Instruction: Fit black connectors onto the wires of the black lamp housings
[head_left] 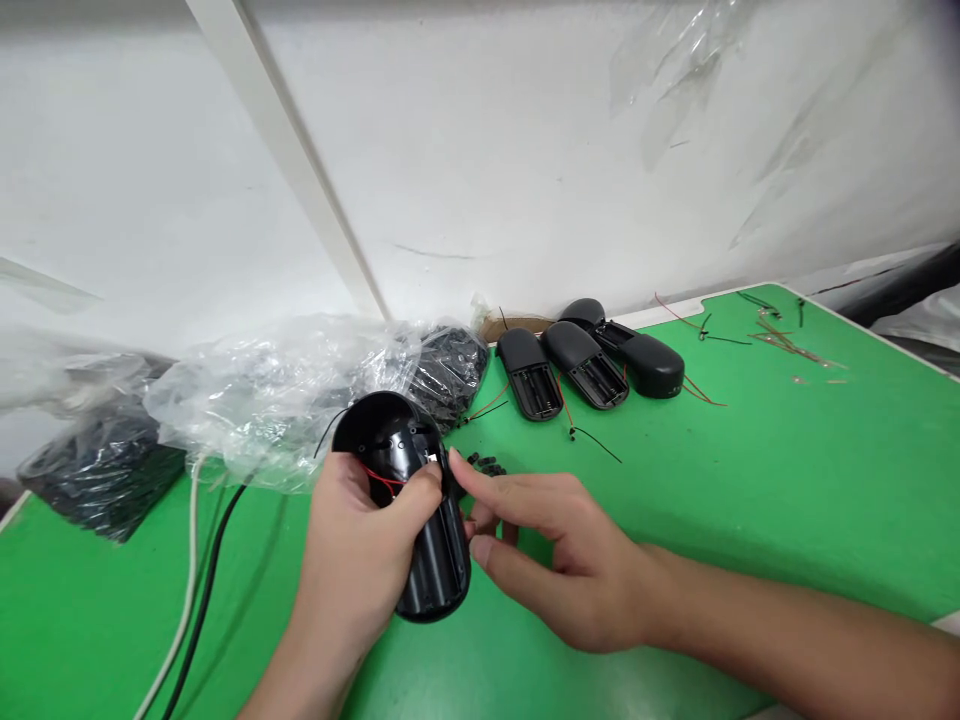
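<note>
My left hand (352,560) grips a black plastic battery housing (439,570) with a rounded end, its open compartment side up and thin red wires (379,480) running inside. My right hand (570,560) hovers beside the housing, its index finger close to the housing's edge and its fingers apart. I cannot tell whether those fingertips hold anything small. Just past them, a small cluster of black pieces (487,464) lies on the green mat (787,480). Several similar housings (583,365) lie in a row beyond, with loose wires trailing from them.
A clear plastic bag (277,390) and a bagged mass of small black parts (450,370) sit at the mat's back edge, with another black bag (105,470) at left. Black and white cables (206,590) cross the mat's left side. Loose wire scraps (784,340) lie back right, against a white wall.
</note>
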